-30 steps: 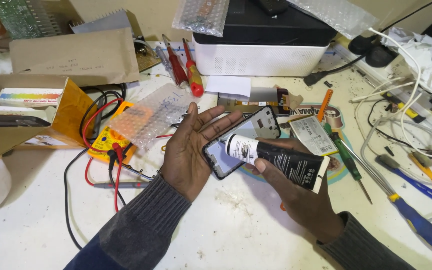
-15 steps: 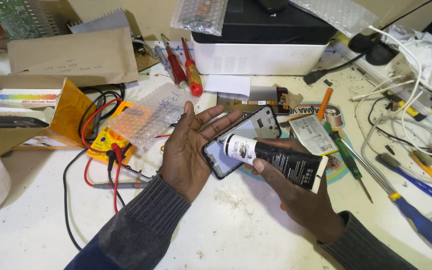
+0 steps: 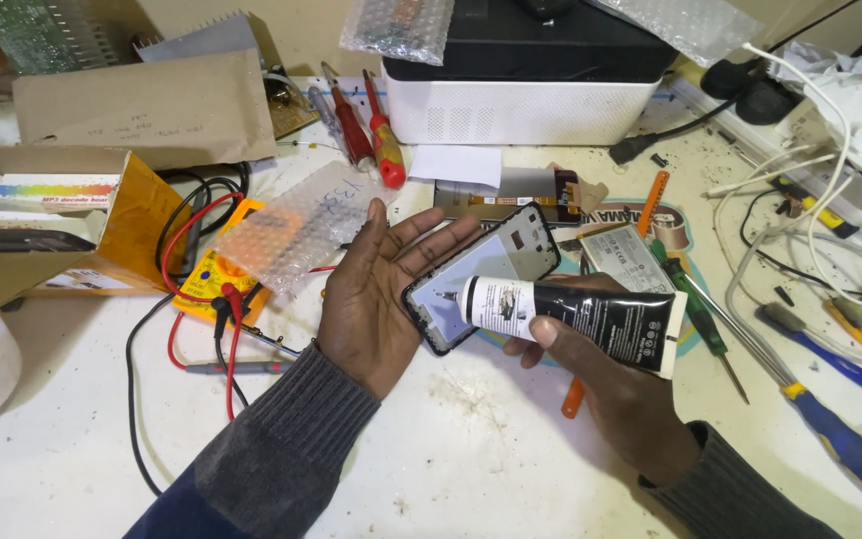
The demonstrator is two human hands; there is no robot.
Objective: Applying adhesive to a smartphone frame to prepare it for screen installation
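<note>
- We see the fingers [image 3: 421, 232] of the left hand [image 3: 376, 299] spread wide and flat, palm up, cradling a phone frame [image 3: 486, 274] that rests across the palm and fingertips without being clasped.
- The fingers [image 3: 566, 334] of the right hand [image 3: 616, 394] are wrapped around a black and white glue tube [image 3: 576, 314], thumb on top, the rest underneath.
- We see the tube lying nearly level, its white nozzle end over the lower part of the phone frame and touching or almost touching it; we cannot tell which.
- The phone frame sits tilted, its upper end pointing away from us toward a white and black box-shaped device [image 3: 526, 90] at the back of the table [image 3: 471, 459].
- Just beyond the frame we see a flat phone part with an orange ribbon [image 3: 516, 195] and a white slip of paper [image 3: 456, 165].
- To the left, near the left hand, lies a bubble-wrap pouch [image 3: 296, 225] partly over a yellow multimeter [image 3: 207, 279] with red and black leads [image 3: 221, 349].
- 2 red-handled screwdrivers [image 3: 371, 135] lie behind the pouch, near a brown envelope [image 3: 147, 105].
- To the right we see a green screwdriver [image 3: 690, 294], a blue-handled screwdriver [image 3: 840, 439] and white cables [image 3: 800, 200], all apart from the hands.
- An orange tool [image 3: 573, 397] pokes out beneath the right hand.
</note>
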